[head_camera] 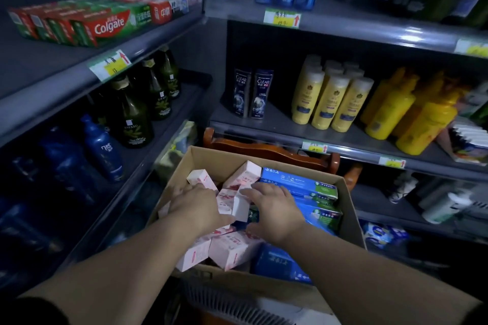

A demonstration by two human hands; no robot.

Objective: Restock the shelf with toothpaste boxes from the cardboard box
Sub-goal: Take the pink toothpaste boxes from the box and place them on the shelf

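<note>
An open cardboard box (208,158) stands in front of me, holding several pink-and-white toothpaste boxes (232,248) on its left side and blue ones (303,185) on its right. Both my hands are inside it. My left hand (196,206) lies over the pink boxes with its thumb against a pink-and-white box (233,204) that stands tilted between the hands. My right hand (274,206) rests on the other side of that box, fingers spread over it and the blue boxes. The top left shelf (66,71) carries a row of red and green toothpaste boxes (105,25).
Dark green bottles (137,116) and blue bottles (105,148) fill the left lower shelf. Shampoo bottles (252,93) and yellow bottles (332,97) stand on the right shelf. A wooden chair back (264,149) rises behind the cardboard box.
</note>
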